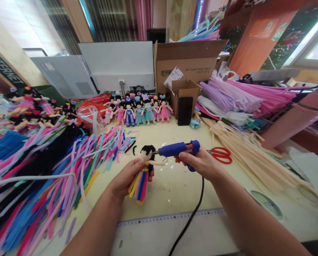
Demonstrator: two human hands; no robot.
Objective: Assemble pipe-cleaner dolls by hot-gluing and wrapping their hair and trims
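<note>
Holding a doll [144, 167] in our left hand [127, 177], fingers wrapped around its skirt, at frame centre over the pale yellow table [175, 192]. Our right hand [201, 163] grips a blue glue gun [179, 148], nozzle at the doll's head. Pipe cleaners [41, 170] fill the left; finished dolls [140, 110] and boxes [185, 64] stand behind; scissors [220, 154] lie right.

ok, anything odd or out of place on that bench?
Small white flecks lie scattered on the table under the glue gun; I cannot tell what they are. Two short black pieces lie loose near the doll. The left hand and right hand grip normally.
</note>
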